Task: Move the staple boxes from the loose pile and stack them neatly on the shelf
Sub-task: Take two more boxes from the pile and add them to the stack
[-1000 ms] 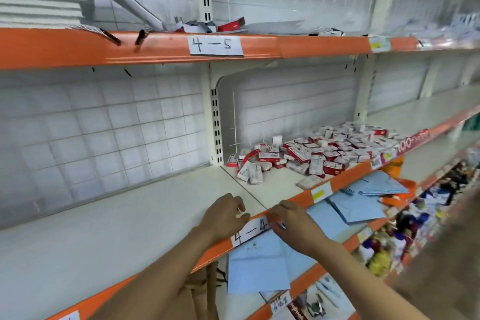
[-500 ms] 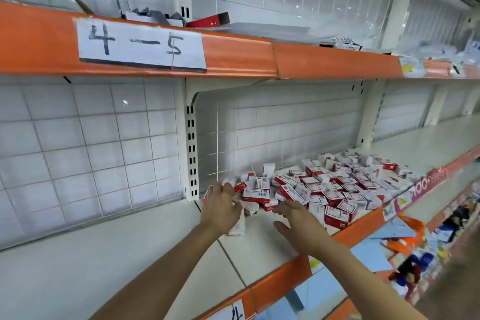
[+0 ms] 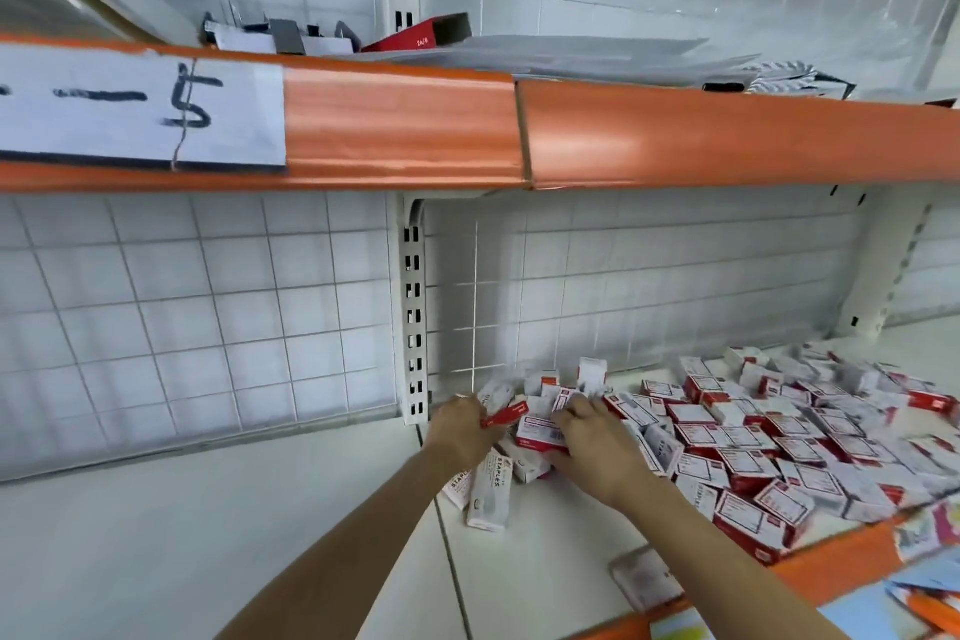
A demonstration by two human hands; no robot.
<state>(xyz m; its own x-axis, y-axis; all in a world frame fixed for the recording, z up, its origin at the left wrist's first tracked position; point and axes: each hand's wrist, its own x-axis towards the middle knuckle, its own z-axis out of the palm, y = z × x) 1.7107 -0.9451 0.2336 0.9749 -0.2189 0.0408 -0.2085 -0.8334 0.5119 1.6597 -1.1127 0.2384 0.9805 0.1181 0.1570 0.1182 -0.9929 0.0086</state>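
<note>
A loose pile of red-and-white staple boxes (image 3: 769, 437) spreads over the right part of the white shelf (image 3: 182, 535). My left hand (image 3: 460, 431) is at the pile's left end and grips a red box (image 3: 506, 415) between its fingers. My right hand (image 3: 592, 442) lies curled over a red-and-white box (image 3: 537, 431) beside it. Two white boxes marked STAPLES (image 3: 491, 489) lie on their sides just below my left hand. One box (image 3: 644, 582) lies apart near the shelf's front edge.
The orange front rail of the upper shelf (image 3: 675, 140) hangs close overhead, with a paper label (image 3: 140, 109) on it. A slotted white upright (image 3: 414, 317) stands right behind my hands. White wire grid backs the shelf. Blue and orange items (image 3: 914, 603) show below at the lower right.
Both hands left the orange rail, reached forward into the left end of the pile and closed on boxes. The view has moved closer and tilted up.
</note>
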